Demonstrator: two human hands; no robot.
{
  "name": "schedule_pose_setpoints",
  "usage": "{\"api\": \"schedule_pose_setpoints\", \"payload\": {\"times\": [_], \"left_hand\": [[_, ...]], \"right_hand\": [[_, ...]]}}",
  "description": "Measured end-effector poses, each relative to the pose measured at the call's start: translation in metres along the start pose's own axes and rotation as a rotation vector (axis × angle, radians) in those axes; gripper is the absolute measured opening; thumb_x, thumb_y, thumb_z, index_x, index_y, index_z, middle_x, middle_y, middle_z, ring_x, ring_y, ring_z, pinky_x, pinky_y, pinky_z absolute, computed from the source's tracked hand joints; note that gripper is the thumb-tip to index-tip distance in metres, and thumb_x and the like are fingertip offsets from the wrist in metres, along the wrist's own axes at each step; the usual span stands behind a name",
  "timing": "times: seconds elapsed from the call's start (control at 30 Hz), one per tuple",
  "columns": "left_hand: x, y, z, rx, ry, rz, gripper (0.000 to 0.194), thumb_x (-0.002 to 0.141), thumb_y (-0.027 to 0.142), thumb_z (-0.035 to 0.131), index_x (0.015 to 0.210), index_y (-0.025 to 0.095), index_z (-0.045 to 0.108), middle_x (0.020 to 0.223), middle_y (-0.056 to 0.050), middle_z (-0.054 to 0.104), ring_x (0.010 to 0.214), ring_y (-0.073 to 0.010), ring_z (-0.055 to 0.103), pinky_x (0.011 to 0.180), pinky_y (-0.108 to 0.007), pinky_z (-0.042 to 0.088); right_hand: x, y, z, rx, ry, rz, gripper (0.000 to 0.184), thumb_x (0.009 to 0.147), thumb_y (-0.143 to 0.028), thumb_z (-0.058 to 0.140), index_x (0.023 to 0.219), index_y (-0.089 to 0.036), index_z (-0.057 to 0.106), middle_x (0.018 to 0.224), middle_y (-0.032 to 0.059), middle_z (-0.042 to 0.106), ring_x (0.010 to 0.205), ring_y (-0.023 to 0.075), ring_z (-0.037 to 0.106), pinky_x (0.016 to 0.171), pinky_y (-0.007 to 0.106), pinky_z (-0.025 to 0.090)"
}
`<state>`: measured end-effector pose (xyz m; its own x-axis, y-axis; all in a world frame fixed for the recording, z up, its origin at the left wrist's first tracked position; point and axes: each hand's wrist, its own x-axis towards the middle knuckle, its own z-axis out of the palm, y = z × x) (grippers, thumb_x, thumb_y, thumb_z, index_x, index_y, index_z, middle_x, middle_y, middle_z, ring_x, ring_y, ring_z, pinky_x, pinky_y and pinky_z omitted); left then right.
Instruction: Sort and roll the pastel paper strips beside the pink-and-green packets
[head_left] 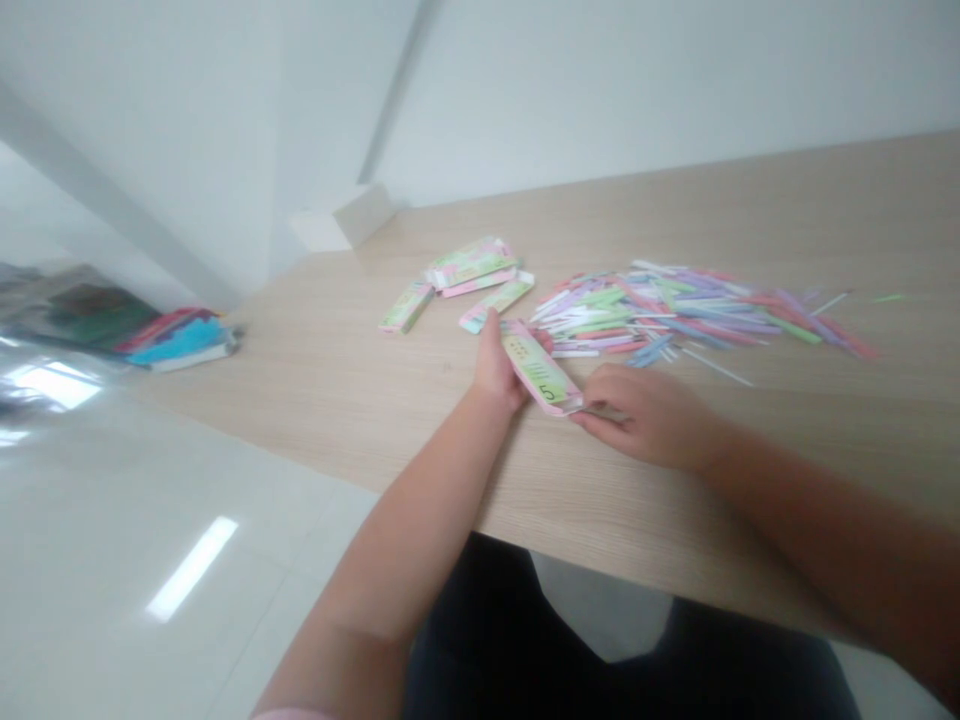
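My left hand (499, 370) is closed around a small pink and green cardboard box (540, 368) with a 5 printed near one end. The box is tilted, its numbered end pointing toward my right hand (637, 412). At that end, my right fingers are pinched together and touch the box's edge. Whether they grip a flap or something thin is too blurred to make out. Just beyond both hands lies a loose heap of thin sticks (660, 305) in pink, purple, green, blue, red and white.
Several similar small boxes (472, 262) lie on the wooden table (322, 340), left of the heap. A white block-shaped object (364, 215) stands at the back against the wall. Blue and red items (180, 338) sit at the left edge. My legs are under the front edge.
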<state>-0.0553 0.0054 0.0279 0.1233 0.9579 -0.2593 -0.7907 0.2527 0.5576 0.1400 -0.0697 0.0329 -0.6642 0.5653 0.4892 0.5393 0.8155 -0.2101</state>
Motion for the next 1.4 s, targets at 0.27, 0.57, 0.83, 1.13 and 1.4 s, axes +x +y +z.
{"api": "schedule_pose_setpoints", "payload": {"times": [0.27, 0.57, 0.83, 1.13, 1.4], "left_hand": [[0.004, 0.001, -0.004, -0.015, 0.022, 0.059, 0.051, 0.096, 0.067, 0.047, 0.08, 0.019, 0.056, 0.072, -0.005, 0.062, 0.065, -0.0175, 0.064, 0.065, -0.03, 0.055], [0.006, 0.005, -0.004, -0.085, 0.149, 0.126, 0.053, 0.098, 0.066, 0.043, 0.076, 0.019, 0.054, 0.071, -0.004, 0.058, 0.066, -0.0168, 0.063, 0.067, -0.029, 0.055], [0.008, 0.002, -0.005, -0.071, 0.183, 0.08, 0.052, 0.096, 0.068, 0.045, 0.083, 0.019, 0.055, 0.076, -0.004, 0.057, 0.069, -0.0177, 0.063, 0.068, -0.03, 0.055], [0.007, 0.0, -0.004, 0.031, 0.183, 0.124, 0.05, 0.097, 0.067, 0.046, 0.083, 0.02, 0.054, 0.072, -0.003, 0.057, 0.064, -0.0177, 0.062, 0.069, -0.032, 0.054], [0.009, -0.003, -0.005, 0.034, 0.111, 0.081, 0.039, 0.098, 0.058, 0.052, 0.089, 0.02, 0.056, 0.069, -0.002, 0.057, 0.063, -0.0186, 0.062, 0.072, -0.034, 0.055]], "right_hand": [[0.003, -0.007, 0.002, -0.124, 0.073, 0.015, 0.019, 0.104, -0.034, 0.053, 0.105, -0.024, 0.069, 0.104, 0.0071, 0.074, 0.1, 0.0271, 0.068, 0.083, 0.041, 0.052], [0.0, -0.004, 0.012, -0.125, 0.129, -0.063, 0.027, 0.104, -0.024, 0.053, 0.123, -0.023, 0.073, 0.121, 0.0104, 0.075, 0.114, 0.0296, 0.067, 0.101, 0.049, 0.053], [0.001, -0.001, 0.012, -0.134, 0.164, -0.054, 0.027, 0.102, -0.022, 0.056, 0.121, -0.024, 0.074, 0.115, 0.0083, 0.077, 0.112, 0.0289, 0.068, 0.104, 0.05, 0.051], [0.0, 0.007, 0.018, -0.007, 0.139, -0.017, 0.023, 0.103, -0.026, 0.056, 0.112, -0.027, 0.077, 0.107, 0.0063, 0.077, 0.102, 0.027, 0.068, 0.093, 0.048, 0.053], [0.003, 0.006, 0.017, 0.136, 0.319, 0.172, 0.014, 0.098, -0.037, 0.066, 0.105, -0.026, 0.072, 0.103, 0.0068, 0.074, 0.1, 0.0268, 0.068, 0.088, 0.044, 0.057]]}}
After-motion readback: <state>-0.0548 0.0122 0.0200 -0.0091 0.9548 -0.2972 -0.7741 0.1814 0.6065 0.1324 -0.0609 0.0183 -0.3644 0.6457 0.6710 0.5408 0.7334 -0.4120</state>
